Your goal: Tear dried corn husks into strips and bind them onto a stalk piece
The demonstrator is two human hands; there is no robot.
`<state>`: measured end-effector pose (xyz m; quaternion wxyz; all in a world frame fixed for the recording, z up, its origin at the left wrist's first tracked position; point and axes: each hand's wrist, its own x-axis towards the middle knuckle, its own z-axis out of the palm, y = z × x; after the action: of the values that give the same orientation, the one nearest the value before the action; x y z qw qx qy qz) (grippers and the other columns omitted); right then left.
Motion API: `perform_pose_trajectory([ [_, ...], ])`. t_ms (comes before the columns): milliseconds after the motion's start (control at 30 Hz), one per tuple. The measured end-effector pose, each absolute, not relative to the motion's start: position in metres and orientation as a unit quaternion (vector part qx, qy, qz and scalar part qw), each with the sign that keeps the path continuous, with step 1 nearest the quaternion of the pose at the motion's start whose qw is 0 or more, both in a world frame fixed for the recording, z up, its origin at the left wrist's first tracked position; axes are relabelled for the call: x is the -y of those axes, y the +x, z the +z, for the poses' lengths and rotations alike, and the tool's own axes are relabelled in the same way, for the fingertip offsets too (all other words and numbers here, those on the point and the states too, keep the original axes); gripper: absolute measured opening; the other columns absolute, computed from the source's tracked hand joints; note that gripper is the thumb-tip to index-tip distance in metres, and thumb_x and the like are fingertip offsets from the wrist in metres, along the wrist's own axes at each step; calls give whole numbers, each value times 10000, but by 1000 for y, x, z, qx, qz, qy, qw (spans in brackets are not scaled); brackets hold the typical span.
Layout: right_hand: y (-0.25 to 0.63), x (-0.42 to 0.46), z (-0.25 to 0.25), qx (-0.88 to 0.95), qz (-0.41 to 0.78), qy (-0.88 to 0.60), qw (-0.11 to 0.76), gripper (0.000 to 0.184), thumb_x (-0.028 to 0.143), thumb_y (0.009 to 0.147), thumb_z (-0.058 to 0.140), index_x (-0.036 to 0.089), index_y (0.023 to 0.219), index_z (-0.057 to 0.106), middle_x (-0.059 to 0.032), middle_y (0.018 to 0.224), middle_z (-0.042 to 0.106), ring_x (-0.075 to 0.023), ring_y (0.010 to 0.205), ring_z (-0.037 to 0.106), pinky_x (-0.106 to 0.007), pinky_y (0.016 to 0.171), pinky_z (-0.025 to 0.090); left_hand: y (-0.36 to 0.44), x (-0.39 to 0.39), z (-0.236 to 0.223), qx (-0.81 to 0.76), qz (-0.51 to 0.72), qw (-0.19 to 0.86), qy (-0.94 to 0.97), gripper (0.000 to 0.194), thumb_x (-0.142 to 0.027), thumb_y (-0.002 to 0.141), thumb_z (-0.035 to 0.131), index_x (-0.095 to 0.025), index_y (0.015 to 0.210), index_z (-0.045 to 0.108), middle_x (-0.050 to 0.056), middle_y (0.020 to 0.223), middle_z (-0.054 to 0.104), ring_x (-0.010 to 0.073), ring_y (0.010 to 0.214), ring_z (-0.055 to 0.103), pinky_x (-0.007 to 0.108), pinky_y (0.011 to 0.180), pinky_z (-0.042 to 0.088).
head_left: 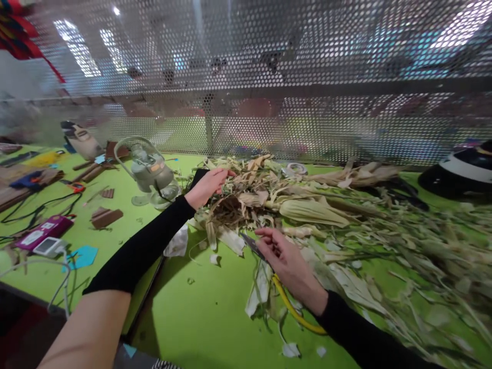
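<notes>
My left hand reaches into a heap of dried corn husks and stalks on the green table, its fingers curled on some husk leaves. Nearer to me, my right hand is closed around yellow-handled scissors; the dark blades point left toward the heap. An unhusked corn ear lies just beyond the right hand. Both arms wear black sleeves.
A perforated metal screen walls off the table's far side. A small desk fan stands at left, with a pink device, cables and brown scraps nearby. A black and white object sits at far right. Husk scraps litter the table.
</notes>
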<state>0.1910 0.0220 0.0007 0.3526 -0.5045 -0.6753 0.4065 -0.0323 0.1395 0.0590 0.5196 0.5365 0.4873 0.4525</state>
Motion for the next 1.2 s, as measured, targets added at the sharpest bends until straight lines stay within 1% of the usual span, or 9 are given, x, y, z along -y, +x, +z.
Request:
perform_pose_trajectory([
  [200, 193, -22, -1, 703, 380, -501, 332, 288, 450, 944, 550, 207, 1065, 647, -52, 840, 690, -196, 728, 627, -319, 620, 491, -26, -156, 51, -551, 397, 424, 600, 280, -234, 992, 462, -120, 1160, 655, -21, 696, 470, 95, 570, 441, 233, 609, 431],
  [300, 191, -18, -1, 710, 362, -484, 361, 248, 406, 947, 553, 199, 1047, 647, -48, 816, 695, -187, 706, 631, -312, 621, 503, -26, -154, 56, -582, 366, 315, 654, 518, -270, 929, 586, -107, 1416, 510, 104, 1053, 685, 221, 995, 649, 349, 955, 499],
  [400, 192, -14, 11, 725, 326, -468, 386, 211, 364, 954, 553, 196, 1026, 658, -42, 797, 700, -175, 670, 621, -295, 586, 490, -28, -142, 64, -557, 286, 187, 757, 539, -333, 945, 548, -87, 1423, 513, 183, 1444, 583, 288, 1368, 529, 412, 1179, 364],
  [600, 245, -45, 44, 720, 101, -523, 445, 209, 374, 951, 565, 209, 971, 691, -68, 891, 724, -194, 698, 611, -333, 651, 499, -21, -105, 66, -453, 193, 186, 850, 395, -409, 980, 492, -153, 1226, 664, 118, 1308, 694, 250, 1231, 634, 392, 1095, 459],
  [700, 280, -67, 40, 743, -32, -576, 339, 197, 322, 901, 578, 199, 1005, 690, -139, 1021, 740, -316, 992, 640, -494, 937, 473, -6, -94, 64, -435, 197, 181, 860, 328, -344, 977, 506, -161, 1174, 694, 109, 1250, 720, 244, 1182, 654, 396, 1077, 472],
  [767, 294, -76, 32, 733, -41, -628, 258, 334, 329, 852, 620, 188, 1150, 669, -188, 1207, 713, -398, 1125, 586, -579, 969, 426, 10, -93, 60, -417, 200, 176, 869, 281, -282, 966, 512, -159, 1124, 709, 107, 1204, 734, 237, 1135, 668, 386, 1049, 486],
  [900, 299, -80, 26, 719, -26, -656, 229, 339, 294, 812, 632, 189, 1132, 679, -198, 1175, 726, -442, 1141, 562, -620, 957, 392, 52, -97, 46, -379, 209, 120, 894, 288, -205, 922, 561, -158, 1181, 678, 115, 1235, 701, 249, 1169, 639, 389, 1062, 474],
  [1033, 295, -74, 41, 724, 16, -639, 257, 268, 383, 834, 641, 196, 1020, 691, -137, 971, 746, -347, 948, 648, -513, 890, 468, 90, -104, 29, -376, 206, 46, 902, 453, -160, 840, 653, -125, 1288, 602, 174, 1391, 591, 296, 1232, 575, 402, 1077, 455],
  [1200, 290, -64, 61, 614, 380, -506, 473, 529, 681, 804, 632, 252, 1114, 630, -60, 915, 734, -237, 788, 683, -390, 740, 555, 105, -119, 29, -424, 325, 206, 820, 316, -59, 852, 526, -149, 1136, 631, 154, 1237, 662, 267, 1168, 586, 401, 1069, 435],
])
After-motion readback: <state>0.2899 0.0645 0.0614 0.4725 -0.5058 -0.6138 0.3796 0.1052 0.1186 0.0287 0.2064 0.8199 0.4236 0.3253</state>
